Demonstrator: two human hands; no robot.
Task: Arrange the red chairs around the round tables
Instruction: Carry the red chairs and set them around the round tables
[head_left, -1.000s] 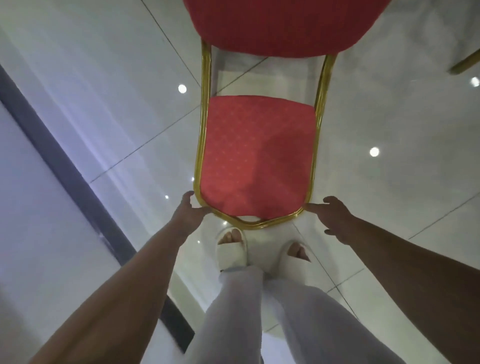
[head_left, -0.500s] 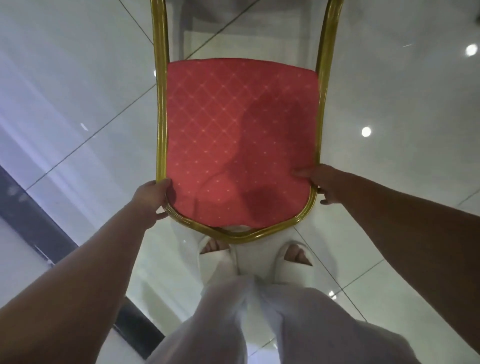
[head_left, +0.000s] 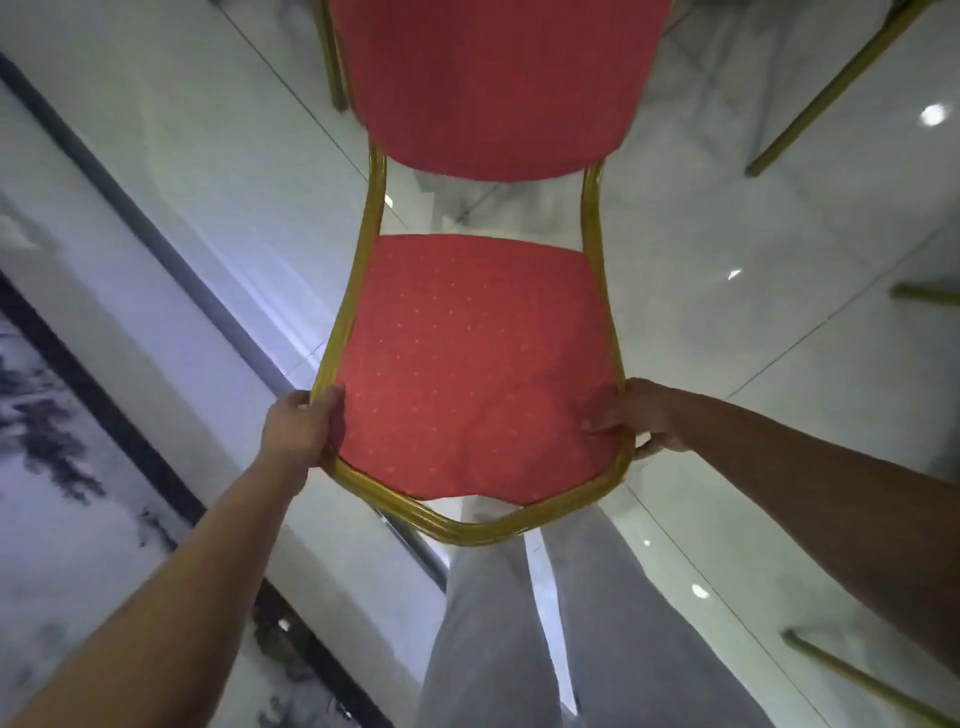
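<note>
Underfoot, glossy white floor tiles (head_left: 779, 364) with thin grout lines, dotted with bright round light spots (head_left: 933, 114). Along the floor's left edge, a dark border strip (head_left: 145, 447), then a grey-veined marble slab (head_left: 62, 467). At the bottom, pale grey trousers (head_left: 488, 649).

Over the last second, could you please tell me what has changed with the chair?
Both hands went from barely touching the seat's front corners to gripping: the left hand and right hand now clasp the gold frame of the red chair at its sides. The chair stays before the person.
</note>
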